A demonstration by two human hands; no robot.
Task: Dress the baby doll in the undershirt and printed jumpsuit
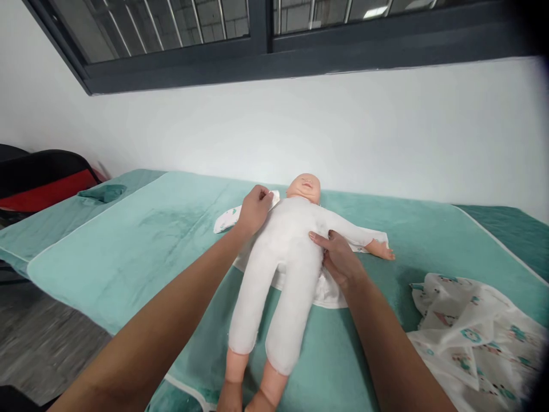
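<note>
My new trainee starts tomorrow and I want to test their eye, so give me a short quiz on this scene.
1. True or false: the doll lies face up on the teal blanket.
2. Multiple choice: the left hand grips A) the doll's foot, B) the white garment beside the doll's shoulder, C) the doll's head.
3. Fill in: the right hand rests on the doll's ____.
Key: 1 true; 2 B; 3 torso.

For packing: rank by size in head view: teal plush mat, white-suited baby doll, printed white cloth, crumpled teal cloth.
1. mat
2. doll and printed cloth: unsure; cloth nearer, cropped
3. crumpled cloth, farthest
</note>
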